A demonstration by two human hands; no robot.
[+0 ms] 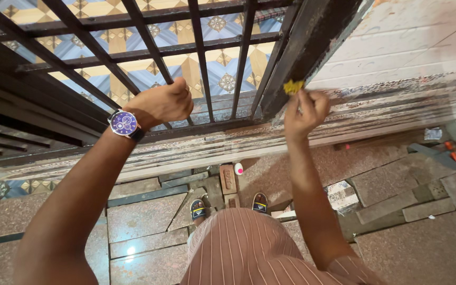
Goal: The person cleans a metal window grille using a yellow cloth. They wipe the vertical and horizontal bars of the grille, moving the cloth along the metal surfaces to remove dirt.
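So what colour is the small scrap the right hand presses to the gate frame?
Yellow scrap, head view.

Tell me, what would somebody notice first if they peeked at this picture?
Probably the black metal window grille across the top, with blue and cream patterned tiles showing behind its bars. The left hand, wearing a round blue-faced wristwatch, closes its grip on one bar. To the right, the right hand presses a small crumpled yellow piece against the thick dark frame post.
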